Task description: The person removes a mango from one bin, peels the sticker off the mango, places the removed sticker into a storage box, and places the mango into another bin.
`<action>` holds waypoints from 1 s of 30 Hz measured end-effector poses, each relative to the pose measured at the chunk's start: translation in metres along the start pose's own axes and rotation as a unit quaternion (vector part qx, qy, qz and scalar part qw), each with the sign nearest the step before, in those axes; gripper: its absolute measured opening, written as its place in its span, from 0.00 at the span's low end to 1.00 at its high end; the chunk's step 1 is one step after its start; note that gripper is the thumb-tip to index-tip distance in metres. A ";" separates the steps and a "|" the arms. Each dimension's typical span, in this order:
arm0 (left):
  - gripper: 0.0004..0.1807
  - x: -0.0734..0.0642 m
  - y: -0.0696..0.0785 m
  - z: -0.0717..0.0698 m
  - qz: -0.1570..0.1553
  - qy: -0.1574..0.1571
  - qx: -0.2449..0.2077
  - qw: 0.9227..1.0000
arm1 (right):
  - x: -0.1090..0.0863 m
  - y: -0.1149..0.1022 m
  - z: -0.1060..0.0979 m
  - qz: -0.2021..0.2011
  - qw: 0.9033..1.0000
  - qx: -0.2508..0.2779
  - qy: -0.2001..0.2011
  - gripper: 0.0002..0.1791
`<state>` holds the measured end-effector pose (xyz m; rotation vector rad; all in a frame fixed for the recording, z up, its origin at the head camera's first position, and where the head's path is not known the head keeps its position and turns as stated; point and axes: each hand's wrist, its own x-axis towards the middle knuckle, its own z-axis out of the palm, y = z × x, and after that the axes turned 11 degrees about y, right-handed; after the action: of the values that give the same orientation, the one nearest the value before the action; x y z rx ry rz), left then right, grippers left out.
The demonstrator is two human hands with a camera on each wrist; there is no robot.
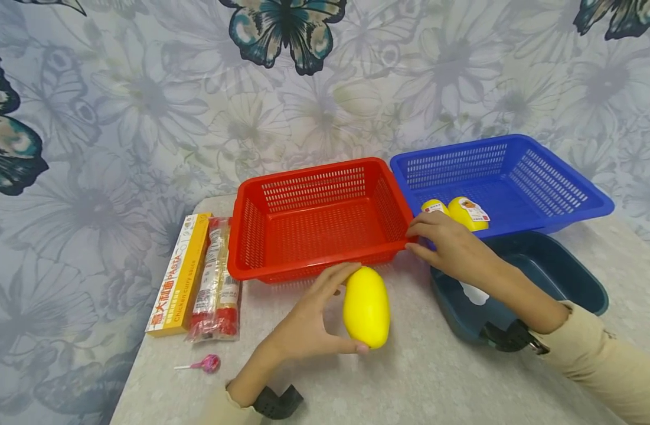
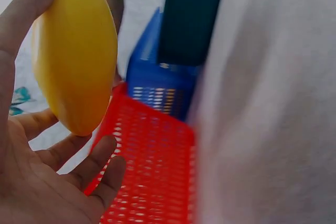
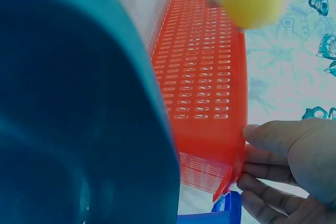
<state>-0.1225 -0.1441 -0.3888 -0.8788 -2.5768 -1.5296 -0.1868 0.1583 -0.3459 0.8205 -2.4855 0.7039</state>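
My left hand [image 1: 309, 324] holds a smooth yellow mango [image 1: 366, 307] upright between thumb and fingers, just in front of the red basket [image 1: 319, 268]. In the left wrist view the thumb lies at the mango's [image 2: 76, 56] top end, where a small dark hole shows, and the fingers are at its lower end. My right hand [image 1: 457, 245] is at the red basket's front right corner. The right wrist view shows its thumb and fingers pinching the rim [image 3: 239, 129]. Nothing lies inside the red basket.
A blue basket [image 1: 532, 218] with two labelled yellow things [image 1: 465, 213] stands at the right. Before it is a dark teal basin [image 1: 569, 265] holding something white [image 1: 474, 294]. At the left lie a pasta box [image 1: 181, 274], a clear-wrapped packet [image 1: 215, 283] and a lollipop [image 1: 210, 363].
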 end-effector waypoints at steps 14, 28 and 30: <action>0.57 0.054 0.024 -0.053 0.060 0.094 0.010 0.994 | 0.000 -0.002 0.000 -0.002 1.000 -0.009 0.001 0.12; 0.53 0.118 0.029 -0.086 0.011 0.128 0.059 0.990 | -0.002 -0.004 0.001 0.006 1.000 -0.009 -0.003 0.13; 0.53 0.128 0.029 -0.088 0.013 0.128 0.062 0.990 | -0.002 -0.004 0.001 0.005 1.000 -0.010 -0.001 0.13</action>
<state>-0.2390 -0.1470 -0.2828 -0.6523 -2.4348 -1.3573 -0.1834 0.1557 -0.3462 0.8043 -2.4958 0.6816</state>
